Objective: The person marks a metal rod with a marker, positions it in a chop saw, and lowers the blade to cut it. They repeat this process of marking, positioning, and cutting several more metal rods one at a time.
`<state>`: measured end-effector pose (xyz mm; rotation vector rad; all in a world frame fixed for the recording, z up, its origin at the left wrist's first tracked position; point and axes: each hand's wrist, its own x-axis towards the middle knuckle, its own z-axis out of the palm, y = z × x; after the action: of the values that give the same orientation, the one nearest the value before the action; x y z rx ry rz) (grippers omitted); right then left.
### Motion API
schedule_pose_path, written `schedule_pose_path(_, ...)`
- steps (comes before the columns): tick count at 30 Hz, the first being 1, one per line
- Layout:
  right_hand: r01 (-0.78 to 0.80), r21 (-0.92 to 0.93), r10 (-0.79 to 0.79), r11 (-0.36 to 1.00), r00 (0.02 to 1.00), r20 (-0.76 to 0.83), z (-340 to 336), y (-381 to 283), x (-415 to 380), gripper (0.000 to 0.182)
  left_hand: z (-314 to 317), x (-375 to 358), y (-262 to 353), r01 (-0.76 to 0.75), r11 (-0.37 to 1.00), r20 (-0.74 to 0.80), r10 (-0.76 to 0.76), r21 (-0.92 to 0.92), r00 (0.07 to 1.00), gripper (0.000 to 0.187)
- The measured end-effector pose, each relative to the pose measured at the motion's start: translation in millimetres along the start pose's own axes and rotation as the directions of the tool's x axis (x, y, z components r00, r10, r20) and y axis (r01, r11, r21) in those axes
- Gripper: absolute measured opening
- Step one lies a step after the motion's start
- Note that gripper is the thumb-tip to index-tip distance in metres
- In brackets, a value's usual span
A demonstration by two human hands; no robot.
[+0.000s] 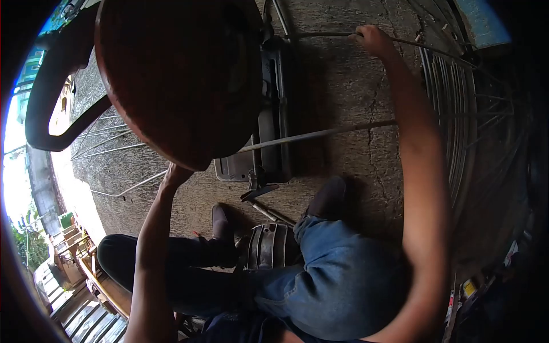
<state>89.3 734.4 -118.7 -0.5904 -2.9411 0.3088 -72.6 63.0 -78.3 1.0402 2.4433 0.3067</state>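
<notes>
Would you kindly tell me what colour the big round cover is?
The big round cover looks dark reddish-brown; it shows best in the head view.

Left hand (pixel 180 170) is mostly covered by the guard (pixel 171 80), so its grip can't be made out. The guard itself gets chopped off by the top edge, the base (pixel 267 126) is partly hidden by it, and the long rod (pixel 326 135) is blocked partway by the right arm (pixel 423 166).

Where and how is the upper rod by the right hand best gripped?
Probably along the upper rod where the right hand closes round it, coming from the wearer's side: it's slim enough to encircle, runs crosswise, bare either side.
</notes>
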Motion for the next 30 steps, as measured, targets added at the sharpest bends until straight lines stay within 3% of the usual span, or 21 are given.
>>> schedule_pose_path(1, -0.009, -0.001, 0.009, 1.0, 1.0, 0.004, 0, -2, 1, 0.049, 27, 1, -45, -0.099, 0.995, -0.054, 0.099, 0.0, 0.994, 0.022)
schedule_pose_path(2, -0.014, -0.005, 0.014, 1.0, 1.0, 0.012, 5, 0, 0, 0.049, 30, 4, -43, -0.197, 0.98, -0.107, 0.196, 0.005, 0.975, 0.021)
schedule_pose_path(4, -0.053, -0.01, 0.053, 0.999, 0.993, 0.106, 14, -2, 5, 0.049, 27, -2, -43, -0.175, 0.982, -0.176, 0.184, 0.07, 0.967, 0.019)
schedule_pose_path(8, -0.048, -0.047, 0.052, 0.998, 0.995, 0.087, 30, -9, 3, 0.049, 15, 2, -40, -0.13, 0.991, -0.145, 0.133, 0.032, 0.98, 0.022)
schedule_pose_path(10, -0.052, -0.072, 0.053, 0.996, 0.999, 0.004, 25, -15, 5, 0.049, 14, 3, -38, -0.097, 0.995, -0.132, 0.097, 0.01, 0.986, 0.023)
schedule_pose_path(13, -0.076, -0.132, 0.082, 0.988, 0.996, 0.036, 37, -8, 18, 0.048, 10, 9, -36, -0.077, 0.997, -0.123, 0.076, -0.008, 0.99, 0.026)
schedule_pose_path(17, -0.129, -0.069, 0.132, 0.989, 0.99, 0.051, 42, -13, 25, 0.048, 8, 15, -38, -0.072, 0.997, -0.111, 0.068, -0.027, 0.991, 0.03)
schedule_pose_path(20, -0.203, -0.014, 0.203, 0.979, 0.966, 0.163, 60, -11, 36, 0.047, 6, 24, -39, -0.077, 0.996, -0.107, 0.073, -0.035, 0.992, 0.032)
schedule_pose_path(22, -0.224, -0.127, 0.203, 0.966, 0.966, -0.163, 79, -13, 32, 0.048, 7, 30, -40, -0.083, 0.996, -0.102, 0.078, -0.039, 0.992, 0.034)
schedule_pose_path(24, -0.214, -0.122, 0.197, 0.969, 0.97, -0.14, 46, -28, 23, 0.048, 7, 36, -43, -0.082, 0.996, -0.104, 0.078, -0.041, 0.992, 0.036)
schedule_pose_path(27, -0.116, 0.297, 0.041, 0.948, 0.968, 0.247, -38, -62, -23, 0.058, 9, 43, -46, -0.056, 0.996, -0.112, 0.048, -0.065, 0.992, 0.039)
schedule_pose_path(30, -0.203, 0.212, 0.085, 0.956, 0.882, 0.463, -80, -76, -94, 0.064, 15, 50, -49, 0.028, 0.993, -0.114, -0.041, -0.111, 0.993, 0.042)
